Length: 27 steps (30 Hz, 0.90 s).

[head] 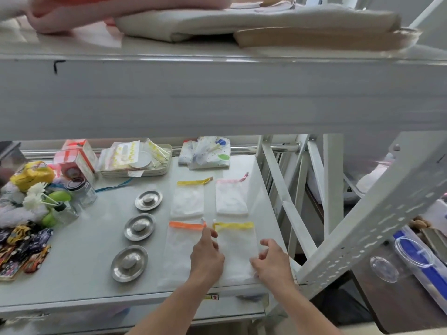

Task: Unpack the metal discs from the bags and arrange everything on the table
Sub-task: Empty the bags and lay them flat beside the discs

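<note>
Three metal discs lie in a column on the grey table [79, 257]: a far disc [148, 200], a middle disc [139, 227] and a near disc [129, 263]. To their right several flat white mesh bags lie in two rows: a yellow-topped bag [187, 198], a pink-topped bag [231, 197], an orange-topped bag [180, 252] and a near yellow-topped bag [235, 247]. My left hand [206, 257] rests between the two near bags, its fingertips at their drawstring ends. My right hand [273, 261] touches the near yellow bag's right edge with fingers spread.
A tray of packets [135, 158] and a patterned pouch [205, 152] sit at the back. Boxes, a glass jar [82, 189], flowers and toy cars [21, 247] crowd the left side. A shelf [217, 97] overhangs the table; the table's right edge is beside my right hand.
</note>
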Each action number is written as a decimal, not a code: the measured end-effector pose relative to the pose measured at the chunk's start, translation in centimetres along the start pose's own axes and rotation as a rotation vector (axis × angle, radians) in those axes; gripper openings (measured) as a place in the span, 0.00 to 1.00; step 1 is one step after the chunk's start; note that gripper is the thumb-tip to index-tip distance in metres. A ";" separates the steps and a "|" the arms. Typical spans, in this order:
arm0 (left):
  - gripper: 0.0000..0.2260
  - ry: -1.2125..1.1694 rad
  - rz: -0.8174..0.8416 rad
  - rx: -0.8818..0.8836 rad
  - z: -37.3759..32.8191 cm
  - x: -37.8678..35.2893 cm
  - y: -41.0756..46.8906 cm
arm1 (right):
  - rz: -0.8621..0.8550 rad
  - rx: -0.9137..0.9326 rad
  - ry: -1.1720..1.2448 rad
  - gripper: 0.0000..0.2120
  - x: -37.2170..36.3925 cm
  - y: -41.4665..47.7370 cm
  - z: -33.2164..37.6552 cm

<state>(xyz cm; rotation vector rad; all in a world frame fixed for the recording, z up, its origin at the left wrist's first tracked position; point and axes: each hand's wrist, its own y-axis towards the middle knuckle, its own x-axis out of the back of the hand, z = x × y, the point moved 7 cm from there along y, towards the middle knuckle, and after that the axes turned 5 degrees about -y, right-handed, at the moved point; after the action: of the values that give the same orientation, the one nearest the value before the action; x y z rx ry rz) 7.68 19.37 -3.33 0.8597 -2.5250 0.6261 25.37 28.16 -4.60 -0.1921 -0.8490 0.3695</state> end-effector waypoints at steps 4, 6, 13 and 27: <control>0.17 0.048 -0.045 -0.030 -0.7 0.5 0.6 | 0.018 -0.015 0.035 0.28 0.1 0.1 0.2; 0.17 0.022 -0.037 -0.002 -0.7 0.6 0.6 | 0.026 -0.021 0.037 0.28 0.2 0.1 0.0; 0.14 -0.251 0.012 -0.221 -5.7 0.2 -2.1 | 0.139 0.160 0.437 0.24 0.7 -2.4 3.8; 0.12 -0.581 -0.025 0.045 -1.6 0.4 -0.8 | 0.197 -0.167 0.656 0.09 -0.6 0.4 3.6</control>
<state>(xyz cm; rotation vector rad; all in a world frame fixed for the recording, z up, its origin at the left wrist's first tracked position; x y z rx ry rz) 8.31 19.45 -1.62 1.2328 -3.0080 0.4743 22.23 28.34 -2.81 -0.5229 -0.2105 0.3869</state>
